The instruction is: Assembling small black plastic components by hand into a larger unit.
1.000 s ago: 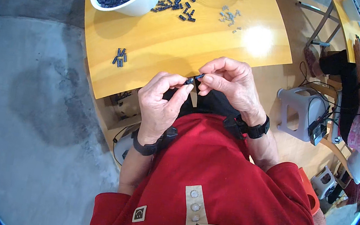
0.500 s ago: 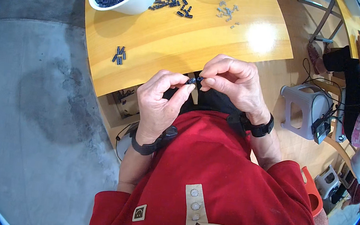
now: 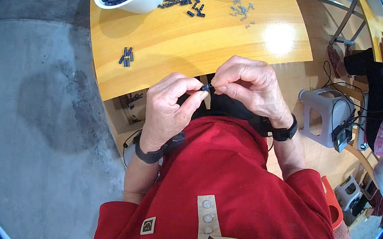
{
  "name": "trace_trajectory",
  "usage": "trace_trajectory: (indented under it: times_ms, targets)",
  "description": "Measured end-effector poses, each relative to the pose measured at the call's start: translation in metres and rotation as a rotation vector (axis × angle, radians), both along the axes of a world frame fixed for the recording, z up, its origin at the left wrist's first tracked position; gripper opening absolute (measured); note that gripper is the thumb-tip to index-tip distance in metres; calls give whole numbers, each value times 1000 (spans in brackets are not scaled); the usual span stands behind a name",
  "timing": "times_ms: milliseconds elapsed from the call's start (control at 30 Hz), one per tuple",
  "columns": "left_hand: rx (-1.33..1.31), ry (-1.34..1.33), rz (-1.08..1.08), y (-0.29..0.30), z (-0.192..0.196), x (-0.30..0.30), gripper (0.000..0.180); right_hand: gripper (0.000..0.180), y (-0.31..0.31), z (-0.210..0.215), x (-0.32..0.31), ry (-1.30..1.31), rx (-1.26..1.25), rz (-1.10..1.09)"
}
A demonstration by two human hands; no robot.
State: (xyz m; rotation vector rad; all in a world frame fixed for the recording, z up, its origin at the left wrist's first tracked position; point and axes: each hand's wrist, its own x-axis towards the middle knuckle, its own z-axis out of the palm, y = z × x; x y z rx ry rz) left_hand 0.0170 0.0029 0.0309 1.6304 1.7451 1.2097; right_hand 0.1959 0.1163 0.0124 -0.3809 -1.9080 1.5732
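Pinched nearly closed, the left hand and right hand grip a small black piece, apparently for fine control, loose black parts within reach on the tabletop.

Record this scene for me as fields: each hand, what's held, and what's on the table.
Left hand: pinching a small dark piece
Right hand: pinching at that piece's right end
Held item: one part or two joined, unclear
Table: yellow wood
White bowl: heaped with dark parts
Loose dark parts: right of the bowl
Small dark cluster: near the left edge
Silver pieces: scattered, farther right
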Motion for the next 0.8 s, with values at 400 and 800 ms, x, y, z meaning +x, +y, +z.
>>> trace_trajectory:
  times_ms: [400, 800]
  targets:
    - [50, 170, -62, 2, 6, -1, 12, 7, 5, 0, -5, -31, -64, 101]
    - [39, 176, 26, 1, 6, 8, 12, 23, -19, -53, -6, 296, -1037, 138]
